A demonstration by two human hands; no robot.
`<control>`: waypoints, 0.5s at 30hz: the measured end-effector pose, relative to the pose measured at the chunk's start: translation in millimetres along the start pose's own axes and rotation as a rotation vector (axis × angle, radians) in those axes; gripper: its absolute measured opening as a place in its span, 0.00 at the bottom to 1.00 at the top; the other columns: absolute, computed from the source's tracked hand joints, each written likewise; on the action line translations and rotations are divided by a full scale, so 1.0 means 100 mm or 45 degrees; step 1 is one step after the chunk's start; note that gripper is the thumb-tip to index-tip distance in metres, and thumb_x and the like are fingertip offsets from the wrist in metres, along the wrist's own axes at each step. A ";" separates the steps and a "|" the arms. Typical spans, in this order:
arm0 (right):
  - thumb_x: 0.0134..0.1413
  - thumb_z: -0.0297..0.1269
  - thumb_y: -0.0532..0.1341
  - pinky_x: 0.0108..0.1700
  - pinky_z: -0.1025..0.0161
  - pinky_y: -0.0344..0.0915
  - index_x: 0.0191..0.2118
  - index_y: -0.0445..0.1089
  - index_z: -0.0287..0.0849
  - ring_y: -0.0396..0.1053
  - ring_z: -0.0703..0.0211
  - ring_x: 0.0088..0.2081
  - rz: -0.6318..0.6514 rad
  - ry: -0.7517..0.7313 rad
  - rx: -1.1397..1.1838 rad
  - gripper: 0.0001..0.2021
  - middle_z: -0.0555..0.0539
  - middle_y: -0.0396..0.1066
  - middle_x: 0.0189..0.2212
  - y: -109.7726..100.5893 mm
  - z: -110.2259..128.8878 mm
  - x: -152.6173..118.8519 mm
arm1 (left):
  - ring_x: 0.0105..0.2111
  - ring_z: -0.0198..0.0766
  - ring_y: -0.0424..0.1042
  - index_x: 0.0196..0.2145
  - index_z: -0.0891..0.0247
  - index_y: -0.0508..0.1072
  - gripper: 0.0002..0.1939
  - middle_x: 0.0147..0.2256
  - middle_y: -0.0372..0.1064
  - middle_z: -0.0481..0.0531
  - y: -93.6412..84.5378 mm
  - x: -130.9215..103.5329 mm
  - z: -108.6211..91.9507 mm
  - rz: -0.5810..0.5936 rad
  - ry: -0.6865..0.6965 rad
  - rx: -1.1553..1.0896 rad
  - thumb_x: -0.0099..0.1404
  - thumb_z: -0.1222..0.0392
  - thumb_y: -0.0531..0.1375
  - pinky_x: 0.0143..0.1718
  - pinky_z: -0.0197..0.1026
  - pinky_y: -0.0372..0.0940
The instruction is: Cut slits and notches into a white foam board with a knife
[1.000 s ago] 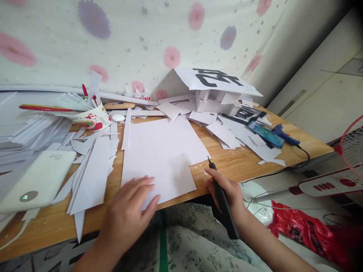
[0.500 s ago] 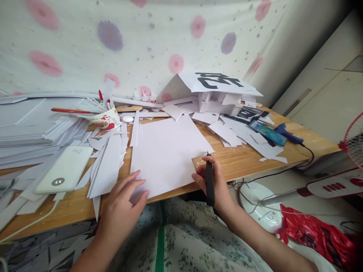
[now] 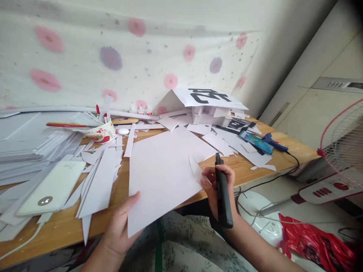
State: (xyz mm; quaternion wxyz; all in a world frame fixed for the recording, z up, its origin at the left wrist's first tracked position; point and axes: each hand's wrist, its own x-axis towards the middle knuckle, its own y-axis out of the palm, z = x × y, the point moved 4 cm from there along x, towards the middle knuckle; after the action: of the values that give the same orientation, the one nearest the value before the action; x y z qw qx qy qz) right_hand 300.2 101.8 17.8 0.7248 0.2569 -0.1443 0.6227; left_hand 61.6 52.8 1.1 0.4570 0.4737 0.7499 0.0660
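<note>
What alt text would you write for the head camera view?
A person's left hand lifts a large white sheet off a cluttered wooden desk, while the right hand holds a black craft knife and a small paper offcut.

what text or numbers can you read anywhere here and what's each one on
"35w", seen upside down from here, on the white power bank.
Large black characters on the white sheet atop the paper pile at the back: bold but upside down and foreshortened, not readable.
Red print on the paper cup: too small to read.
Phone screen: too blurred to read.
</note>
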 end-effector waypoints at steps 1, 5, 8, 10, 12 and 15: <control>0.54 0.26 0.62 0.40 0.63 0.65 0.49 0.55 0.56 0.69 0.63 0.39 -0.012 -0.005 0.017 0.22 0.52 0.69 0.39 -0.03 -0.01 0.00 | 0.41 0.54 0.76 0.53 0.69 0.69 0.31 0.39 0.76 0.60 -0.01 0.03 0.03 0.035 0.005 0.035 0.49 0.70 0.63 0.39 0.47 0.75; 0.50 0.29 0.66 0.37 0.63 0.66 0.50 0.52 0.57 0.71 0.59 0.42 -0.078 0.106 0.099 0.27 0.47 0.68 0.50 -0.09 -0.08 -0.03 | 0.43 0.60 0.75 0.55 0.63 0.69 0.41 0.41 0.76 0.58 -0.15 0.08 0.13 0.145 0.069 0.156 0.40 0.69 0.71 0.40 0.51 0.75; 0.48 0.33 0.66 0.38 0.60 0.68 0.51 0.49 0.56 0.70 0.53 0.47 -0.113 0.329 0.285 0.30 0.45 0.68 0.51 -0.05 -0.11 -0.05 | 0.46 0.62 0.73 0.55 0.57 0.69 0.40 0.43 0.76 0.56 -0.23 0.05 0.15 0.204 0.147 0.170 0.43 0.61 0.73 0.41 0.53 0.75; 0.47 0.37 0.65 0.36 0.58 0.68 0.50 0.50 0.55 0.71 0.51 0.45 -0.121 0.461 0.378 0.28 0.45 0.70 0.46 0.00 -0.10 -0.06 | 0.48 0.63 0.72 0.56 0.55 0.68 0.41 0.44 0.76 0.55 -0.23 0.00 0.14 0.220 0.185 0.183 0.43 0.59 0.73 0.42 0.54 0.75; 0.46 0.40 0.64 0.34 0.58 0.68 0.49 0.51 0.53 0.71 0.50 0.40 -0.108 0.540 0.418 0.26 0.45 0.70 0.43 0.05 -0.06 -0.05 | 0.49 0.64 0.71 0.56 0.54 0.68 0.44 0.45 0.75 0.55 -0.23 -0.04 0.13 0.198 0.206 0.194 0.40 0.60 0.75 0.43 0.54 0.75; 0.43 0.40 0.64 0.32 0.58 0.67 0.46 0.54 0.51 0.71 0.51 0.37 -0.056 0.648 0.475 0.24 0.45 0.70 0.42 0.09 -0.01 -0.03 | 0.48 0.65 0.71 0.57 0.55 0.66 0.48 0.45 0.75 0.55 -0.24 -0.07 0.09 0.146 0.261 0.192 0.37 0.60 0.76 0.43 0.55 0.74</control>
State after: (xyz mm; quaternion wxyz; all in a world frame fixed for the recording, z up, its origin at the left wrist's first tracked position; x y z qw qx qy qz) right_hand 291.0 101.1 16.9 0.6913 0.2244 0.1642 0.6670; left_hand 54.1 31.3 -12.3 0.3366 0.5395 0.7673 0.0834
